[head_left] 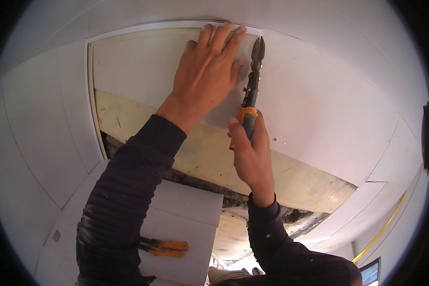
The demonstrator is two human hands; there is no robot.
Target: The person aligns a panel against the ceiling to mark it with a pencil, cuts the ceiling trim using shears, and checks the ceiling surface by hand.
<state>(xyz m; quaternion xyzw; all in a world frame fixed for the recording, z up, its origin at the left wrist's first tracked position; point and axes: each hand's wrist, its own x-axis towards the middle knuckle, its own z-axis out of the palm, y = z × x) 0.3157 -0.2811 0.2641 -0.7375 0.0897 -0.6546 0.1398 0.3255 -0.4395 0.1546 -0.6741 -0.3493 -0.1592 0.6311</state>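
Near the top edge of a pale panel (138, 57), the left hand (202, 78) is lying palm toward it, its grip released, with the fingers spreading a little and the fingertips reaching a narrow white strip (162, 25) that is running along that edge. Lower and to its right, the right hand (255, 159) is holding a pair of metal shears (252, 93); its grip is clenching around the orange-and-grey handles. The shears are standing almost upright in the view, their blades pointing at the strip's right end; whether they are touching it, I cannot tell. Below the pale panel, a yellowish board (209, 152) is crossing from left to right, and a dark, rough gap (295, 217) is showing beneath it. Farther down, beside the left sleeve (119, 200), an orange-handled tool (171, 246) is lying on a light grey panel (181, 207). At the far right, a yellow line (381, 231) is curving toward the lower edge.
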